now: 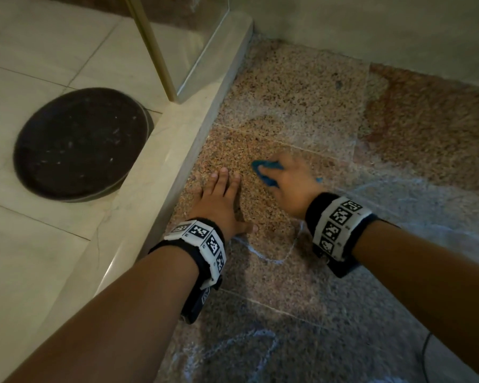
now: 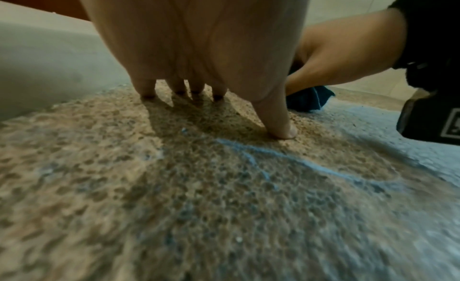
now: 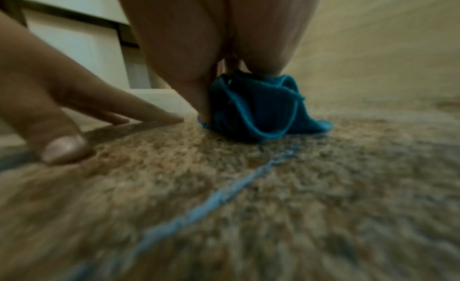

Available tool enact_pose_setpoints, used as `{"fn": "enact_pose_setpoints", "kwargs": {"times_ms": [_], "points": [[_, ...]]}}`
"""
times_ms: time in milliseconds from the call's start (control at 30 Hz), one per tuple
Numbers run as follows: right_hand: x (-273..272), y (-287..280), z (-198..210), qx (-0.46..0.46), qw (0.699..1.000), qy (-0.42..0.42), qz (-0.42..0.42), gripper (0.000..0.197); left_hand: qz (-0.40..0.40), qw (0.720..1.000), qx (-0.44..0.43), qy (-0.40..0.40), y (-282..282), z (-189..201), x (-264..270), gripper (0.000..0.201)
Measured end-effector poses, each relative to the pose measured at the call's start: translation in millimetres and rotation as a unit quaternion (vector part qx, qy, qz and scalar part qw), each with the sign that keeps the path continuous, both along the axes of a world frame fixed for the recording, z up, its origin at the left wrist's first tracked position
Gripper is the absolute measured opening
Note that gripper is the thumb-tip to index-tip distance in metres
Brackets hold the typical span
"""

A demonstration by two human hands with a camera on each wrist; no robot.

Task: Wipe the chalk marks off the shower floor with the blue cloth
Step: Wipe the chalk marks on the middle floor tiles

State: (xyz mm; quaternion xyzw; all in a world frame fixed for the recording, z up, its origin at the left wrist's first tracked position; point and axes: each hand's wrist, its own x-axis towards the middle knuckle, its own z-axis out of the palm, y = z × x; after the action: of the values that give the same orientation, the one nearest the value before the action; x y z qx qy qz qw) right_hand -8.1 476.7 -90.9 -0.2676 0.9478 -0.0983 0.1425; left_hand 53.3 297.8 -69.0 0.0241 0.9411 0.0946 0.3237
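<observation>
My right hand (image 1: 288, 183) grips the bunched blue cloth (image 1: 263, 174) and presses it down on the speckled granite shower floor (image 1: 302, 106). The motion blurs it. In the right wrist view the blue cloth (image 3: 261, 112) bulges out under my palm. My left hand (image 1: 221, 200) lies flat on the floor just left of it, fingers straight and spread, thumb (image 2: 276, 116) out toward me. A pale chalk line (image 1: 263, 257) curves between my wrists, and the chalk line (image 2: 248, 149) starts right at that thumb. More smeared chalk marks (image 1: 233, 346) lie nearer to me.
A pale marble kerb (image 1: 177, 150) borders the floor on the left. Beyond it is a round dark mat (image 1: 80, 145) on light tiles. A glass panel with a brass post (image 1: 155, 51) stands on the kerb's far end. A wall (image 1: 371, 23) closes the far side. A thin black cable (image 1: 426, 352) lies at the lower right.
</observation>
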Motion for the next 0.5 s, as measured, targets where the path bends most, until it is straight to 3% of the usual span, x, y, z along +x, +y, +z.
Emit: {"fn": "enact_pose_setpoints", "kwargs": {"times_ms": [67, 133, 167, 200, 267, 300, 367, 400, 500], "points": [[-6.1, -3.1, 1.0, -0.017, 0.998, 0.053, 0.02, 0.043, 0.002, 1.0, 0.001, 0.0, 0.4, -0.5, -0.3, 0.114], [-29.7, 12.6, 1.9, -0.154, 0.981, 0.016, -0.117, 0.029, 0.0, 1.0, 0.004, 0.0, 0.6, -0.8, -0.1, 0.115], [-41.0, 23.1, -0.5, -0.227, 0.953, 0.006, -0.199, 0.016, -0.001, 1.0, 0.005, 0.001, 0.6, -1.3, -0.1, 0.115], [-47.9, 31.6, -0.9, -0.245, 0.931, -0.005, -0.272, 0.006, 0.0, 1.0, 0.006, 0.001, 0.2, -1.4, -0.2, 0.115], [-49.5, 37.1, 2.5, -0.211, 0.917, -0.009, -0.337, 0.011, 0.001, 1.0, 0.01, -0.001, -0.3, -1.5, -0.1, 0.114], [-46.4, 33.0, 3.7, -0.186, 0.929, -0.009, -0.32, 0.02, 0.002, 1.0, 0.011, -0.001, -0.4, -1.7, 0.1, 0.114], [-24.9, 19.0, 3.8, -0.072, 0.982, 0.013, -0.175, 0.042, 0.003, 1.0, 0.01, 0.001, -0.4, -2.3, 1.0, 0.115], [-12.6, 10.1, 3.7, -0.037, 0.994, 0.017, -0.105, 0.048, 0.003, 1.0, 0.007, 0.004, -0.3, -2.4, 1.1, 0.115], [-1.8, 1.0, 3.3, -0.029, 0.999, 0.046, -0.001, 0.053, 0.001, 1.0, 0.002, 0.005, -0.1, -2.7, 1.1, 0.115]]}}
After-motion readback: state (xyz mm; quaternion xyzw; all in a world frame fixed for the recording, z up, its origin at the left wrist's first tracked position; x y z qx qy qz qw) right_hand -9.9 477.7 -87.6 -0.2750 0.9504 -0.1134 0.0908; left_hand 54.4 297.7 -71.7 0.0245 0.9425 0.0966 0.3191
